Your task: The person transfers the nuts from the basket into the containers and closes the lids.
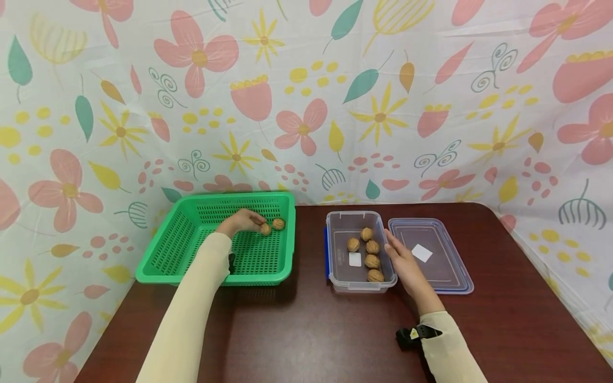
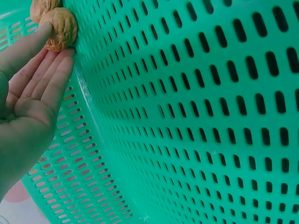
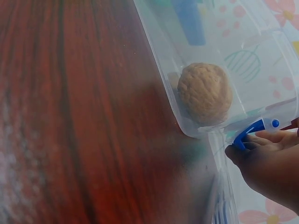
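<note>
At the tabletop's (image 1: 306, 330) far left corner, inside the green basket (image 1: 215, 279), the left hand (image 1: 243, 221) pinches a walnut (image 2: 61, 29) between thumb and fingertips, close to the basket's right wall. This walnut looks nearly round; which way its tip points and its long axis runs, I cannot tell. Its shell is light tan-brown and wrinkled. A second walnut (image 1: 278, 224) sits just beside it. Toward the tabletop's far edge, right of the basket, a clear box (image 1: 341, 276) holds five more walnuts (image 1: 372, 247); the nearest lies lengthwise left to right. The right hand (image 1: 404, 264), fingers fairly straight, touches the box's right side at a blue latch (image 3: 250, 133). The lid (image 1: 442, 266) lies near the far right corner.
</note>
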A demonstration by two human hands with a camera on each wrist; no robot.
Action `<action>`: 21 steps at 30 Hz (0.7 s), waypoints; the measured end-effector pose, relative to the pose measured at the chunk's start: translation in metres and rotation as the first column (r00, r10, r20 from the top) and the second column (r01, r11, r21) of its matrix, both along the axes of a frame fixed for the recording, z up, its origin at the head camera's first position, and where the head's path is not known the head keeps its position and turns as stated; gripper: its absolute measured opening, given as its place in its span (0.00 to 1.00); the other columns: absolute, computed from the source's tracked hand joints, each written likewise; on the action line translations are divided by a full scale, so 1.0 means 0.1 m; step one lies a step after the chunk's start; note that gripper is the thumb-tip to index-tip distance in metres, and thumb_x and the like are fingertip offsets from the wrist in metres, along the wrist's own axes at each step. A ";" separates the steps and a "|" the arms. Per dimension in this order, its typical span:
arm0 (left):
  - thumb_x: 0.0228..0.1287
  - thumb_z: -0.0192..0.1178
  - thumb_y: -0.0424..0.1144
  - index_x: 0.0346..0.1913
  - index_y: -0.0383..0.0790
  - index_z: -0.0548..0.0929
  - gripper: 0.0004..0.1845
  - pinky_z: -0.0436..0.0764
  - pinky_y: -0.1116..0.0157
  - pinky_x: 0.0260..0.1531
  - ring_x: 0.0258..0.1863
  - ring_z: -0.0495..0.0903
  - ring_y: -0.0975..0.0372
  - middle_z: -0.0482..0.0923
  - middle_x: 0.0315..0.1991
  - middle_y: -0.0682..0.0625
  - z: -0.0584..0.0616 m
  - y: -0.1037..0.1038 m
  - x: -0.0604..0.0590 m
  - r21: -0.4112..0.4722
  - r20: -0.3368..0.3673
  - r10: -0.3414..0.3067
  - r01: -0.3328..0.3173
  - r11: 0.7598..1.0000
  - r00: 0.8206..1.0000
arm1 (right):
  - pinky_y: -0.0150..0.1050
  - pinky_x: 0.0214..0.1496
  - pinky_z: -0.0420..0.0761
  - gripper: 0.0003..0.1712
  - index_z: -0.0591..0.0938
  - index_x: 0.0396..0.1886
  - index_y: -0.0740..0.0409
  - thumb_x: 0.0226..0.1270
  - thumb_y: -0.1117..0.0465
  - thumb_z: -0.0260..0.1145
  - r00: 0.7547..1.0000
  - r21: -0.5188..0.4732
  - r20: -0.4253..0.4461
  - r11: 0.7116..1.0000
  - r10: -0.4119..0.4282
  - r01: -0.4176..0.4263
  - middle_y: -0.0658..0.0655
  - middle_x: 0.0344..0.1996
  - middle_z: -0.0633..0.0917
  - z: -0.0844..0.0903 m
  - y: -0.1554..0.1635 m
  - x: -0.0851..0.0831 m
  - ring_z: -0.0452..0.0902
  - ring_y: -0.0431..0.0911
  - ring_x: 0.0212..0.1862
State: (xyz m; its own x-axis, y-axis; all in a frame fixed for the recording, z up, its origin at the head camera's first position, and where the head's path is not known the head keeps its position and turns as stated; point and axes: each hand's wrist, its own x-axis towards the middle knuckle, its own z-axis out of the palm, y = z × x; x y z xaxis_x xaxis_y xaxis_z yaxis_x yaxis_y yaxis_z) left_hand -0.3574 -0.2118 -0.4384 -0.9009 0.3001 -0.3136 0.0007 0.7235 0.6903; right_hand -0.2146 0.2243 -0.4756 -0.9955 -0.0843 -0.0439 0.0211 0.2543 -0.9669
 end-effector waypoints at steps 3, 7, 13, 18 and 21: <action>0.62 0.66 0.35 0.57 0.36 0.81 0.19 0.75 0.53 0.56 0.58 0.74 0.48 0.78 0.56 0.41 0.02 0.04 0.08 0.020 0.027 0.017 -0.018 1.000 0.999 | 0.59 0.74 0.41 0.30 0.49 0.77 0.57 0.80 0.60 0.43 1.000 0.002 -0.008 1.000 -0.002 0.002 0.63 0.76 0.47 -0.02 0.00 0.00 0.35 0.59 0.75; 0.64 0.63 0.31 0.56 0.32 0.80 0.18 0.75 0.52 0.57 0.58 0.74 0.47 0.77 0.57 0.38 0.01 0.08 0.14 0.056 0.043 0.062 -0.064 0.996 0.997 | 0.59 0.74 0.41 0.30 0.49 0.77 0.58 0.80 0.60 0.43 1.000 0.000 -0.011 1.000 -0.004 0.004 0.63 0.76 0.48 -0.02 -0.01 0.01 0.35 0.59 0.75; 0.63 0.64 0.32 0.55 0.33 0.82 0.17 0.75 0.51 0.57 0.58 0.74 0.47 0.78 0.55 0.38 0.03 0.09 0.17 0.042 0.001 0.066 -0.066 0.997 0.998 | 0.58 0.74 0.41 0.30 0.50 0.77 0.57 0.80 0.59 0.43 1.000 0.000 -0.014 1.000 -0.004 0.004 0.63 0.76 0.48 -0.02 0.00 0.00 0.36 0.59 0.76; 0.63 0.65 0.35 0.55 0.34 0.82 0.18 0.76 0.52 0.56 0.57 0.74 0.47 0.78 0.55 0.39 0.06 0.06 0.16 0.037 -0.049 0.054 -0.053 0.998 0.997 | 0.59 0.74 0.42 0.31 0.49 0.77 0.56 0.80 0.59 0.43 1.000 0.005 -0.012 1.000 -0.004 0.004 0.63 0.76 0.48 -0.02 0.00 0.00 0.35 0.59 0.76; 0.62 0.66 0.36 0.55 0.36 0.82 0.18 0.75 0.51 0.57 0.57 0.74 0.47 0.78 0.56 0.39 0.07 0.05 0.14 0.043 -0.065 0.067 -0.064 0.997 0.996 | 0.59 0.74 0.42 0.31 0.49 0.77 0.56 0.81 0.59 0.43 1.000 0.009 -0.001 1.000 -0.004 0.004 0.63 0.76 0.47 -0.01 0.00 0.00 0.35 0.59 0.75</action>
